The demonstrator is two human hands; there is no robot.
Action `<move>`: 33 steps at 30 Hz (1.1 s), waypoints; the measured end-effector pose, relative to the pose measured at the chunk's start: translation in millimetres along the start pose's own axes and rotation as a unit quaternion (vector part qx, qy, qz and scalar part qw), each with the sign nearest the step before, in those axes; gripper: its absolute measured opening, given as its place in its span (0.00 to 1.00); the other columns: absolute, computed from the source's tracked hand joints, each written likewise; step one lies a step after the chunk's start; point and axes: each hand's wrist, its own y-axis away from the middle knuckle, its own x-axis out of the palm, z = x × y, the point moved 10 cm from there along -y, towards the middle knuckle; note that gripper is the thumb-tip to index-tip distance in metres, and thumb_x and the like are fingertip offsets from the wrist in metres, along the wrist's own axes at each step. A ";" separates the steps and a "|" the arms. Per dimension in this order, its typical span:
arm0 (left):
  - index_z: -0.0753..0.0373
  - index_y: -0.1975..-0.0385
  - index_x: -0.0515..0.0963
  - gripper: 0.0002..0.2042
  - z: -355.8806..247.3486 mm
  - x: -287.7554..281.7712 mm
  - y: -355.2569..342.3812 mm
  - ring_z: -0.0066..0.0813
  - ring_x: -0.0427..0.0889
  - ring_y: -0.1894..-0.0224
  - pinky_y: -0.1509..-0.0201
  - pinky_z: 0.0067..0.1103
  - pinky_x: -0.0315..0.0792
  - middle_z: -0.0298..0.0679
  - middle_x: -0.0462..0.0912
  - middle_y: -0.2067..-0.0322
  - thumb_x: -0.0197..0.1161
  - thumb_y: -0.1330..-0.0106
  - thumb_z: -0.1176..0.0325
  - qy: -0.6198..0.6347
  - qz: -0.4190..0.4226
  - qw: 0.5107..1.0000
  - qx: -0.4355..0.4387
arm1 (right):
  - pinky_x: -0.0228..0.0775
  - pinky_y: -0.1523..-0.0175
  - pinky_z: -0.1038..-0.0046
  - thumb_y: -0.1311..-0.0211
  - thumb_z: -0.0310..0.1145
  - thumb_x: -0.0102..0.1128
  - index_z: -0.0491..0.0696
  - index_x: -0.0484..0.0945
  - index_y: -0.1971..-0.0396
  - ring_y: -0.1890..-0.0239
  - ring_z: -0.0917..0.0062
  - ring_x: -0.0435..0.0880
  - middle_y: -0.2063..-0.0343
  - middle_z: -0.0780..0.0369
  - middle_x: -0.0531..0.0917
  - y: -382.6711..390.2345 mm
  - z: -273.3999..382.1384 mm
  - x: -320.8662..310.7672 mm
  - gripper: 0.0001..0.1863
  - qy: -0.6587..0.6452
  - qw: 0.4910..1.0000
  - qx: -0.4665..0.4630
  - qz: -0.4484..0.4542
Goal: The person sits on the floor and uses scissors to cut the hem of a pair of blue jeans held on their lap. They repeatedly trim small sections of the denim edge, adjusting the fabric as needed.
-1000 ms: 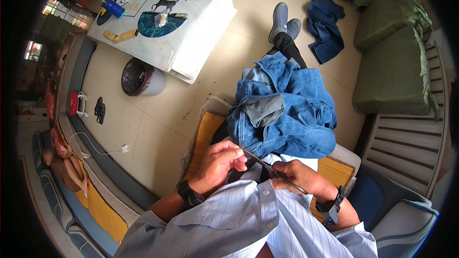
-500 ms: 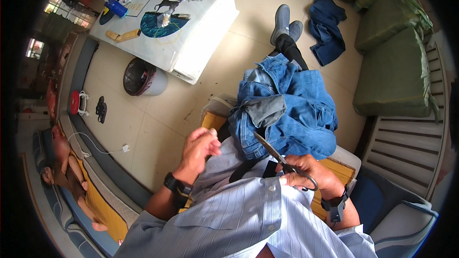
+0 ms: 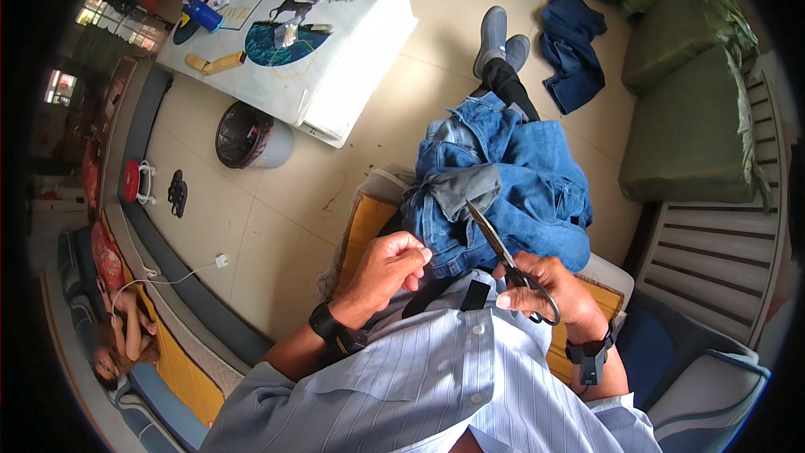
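A bundle of blue jeans point(image 3: 537, 172) lies across my lap, with a grey cloth piece like a pocket lining point(image 3: 464, 190) turned out on top. My right hand point(image 3: 553, 285) grips a pair of dark scissors point(image 3: 490, 229) by the handles, blades pointing up and away over the denim. Just left of the jeans' near edge, my left hand point(image 3: 390, 268) is closed with thumb and forefinger pinched together. Whatever it may hold is too small to make out. A small black strip point(image 3: 475, 295) lies between my hands, against my striped shirt.
Another pair of jeans point(image 3: 573, 50) lies on the floor beyond my feet. A white table point(image 3: 352, 50) stands ahead to the left, a waste bin point(image 3: 272, 144) beside it. Green-covered stacks point(image 3: 683, 138) rise at right. Another person point(image 3: 130, 327) lies on a sofa at far left.
My left hand has moved right and closed into a pinch near the jeans. The scissors have shifted slightly right and up. The person on the sofa has changed position.
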 end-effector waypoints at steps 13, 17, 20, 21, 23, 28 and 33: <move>0.66 0.43 0.76 0.19 -9.5 1.5 -7.6 0.29 0.83 0.48 0.39 0.28 0.75 0.40 0.84 0.50 0.71 0.32 0.72 0.207 0.074 0.974 0.056 | 0.69 0.69 0.68 0.39 0.33 0.77 0.42 0.81 0.46 0.77 0.71 0.76 0.76 0.60 0.77 -3.4 16.3 9.5 0.23 0.242 0.960 -0.140 0.011; 0.66 0.42 0.76 0.20 2.0 -1.1 -21.7 0.32 0.84 0.47 0.37 0.30 0.75 0.41 0.85 0.49 0.71 0.31 0.69 0.179 0.067 0.981 0.019 | 0.70 0.69 0.66 0.41 0.30 0.76 0.42 0.80 0.47 0.77 0.67 0.76 0.76 0.58 0.79 2.1 28.0 7.6 0.23 0.291 0.941 -0.164 -0.051; 0.67 0.42 0.76 0.19 3.2 -8.7 -27.7 0.33 0.85 0.47 0.39 0.31 0.77 0.41 0.85 0.48 0.70 0.29 0.67 0.149 -0.018 0.987 0.057 | 0.70 0.69 0.65 0.41 0.30 0.76 0.42 0.80 0.49 0.77 0.69 0.76 0.76 0.57 0.79 2.5 21.2 -3.9 0.22 0.239 0.960 -0.121 -0.082; 0.67 0.42 0.76 0.20 2.9 -2.9 -25.0 0.33 0.85 0.46 0.38 0.32 0.77 0.41 0.85 0.47 0.70 0.29 0.66 0.170 0.000 0.985 0.021 | 0.70 0.69 0.65 0.41 0.30 0.76 0.42 0.80 0.50 0.77 0.69 0.76 0.77 0.57 0.78 2.5 17.1 -8.4 0.21 0.215 0.966 -0.107 -0.099; 0.68 0.41 0.76 0.22 2.9 6.9 -19.6 0.34 0.85 0.45 0.36 0.34 0.77 0.41 0.85 0.45 0.71 0.30 0.65 0.213 0.034 0.975 -0.051 | 0.70 0.68 0.65 0.41 0.30 0.76 0.43 0.80 0.51 0.77 0.69 0.76 0.77 0.57 0.77 2.7 9.7 -13.8 0.20 0.188 0.971 -0.090 -0.118; 0.68 0.36 0.75 0.27 2.1 32.6 -28.6 0.36 0.85 0.41 0.30 0.38 0.75 0.42 0.85 0.42 0.73 0.33 0.64 0.349 0.147 0.924 -0.043 | 0.70 0.67 0.64 0.42 0.29 0.76 0.43 0.79 0.54 0.76 0.67 0.76 0.76 0.57 0.76 -4.1 12.2 -13.9 0.18 0.219 0.963 -0.106 -0.117; 0.68 0.36 0.75 0.29 -16.5 43.5 -36.8 0.38 0.85 0.41 0.30 0.39 0.76 0.43 0.86 0.43 0.74 0.37 0.70 0.323 0.154 0.934 -0.006 | 0.72 0.65 0.60 0.44 0.29 0.77 0.43 0.77 0.56 0.72 0.57 0.81 0.73 0.56 0.78 -10.1 18.8 -12.8 0.19 0.256 0.948 -0.135 -0.134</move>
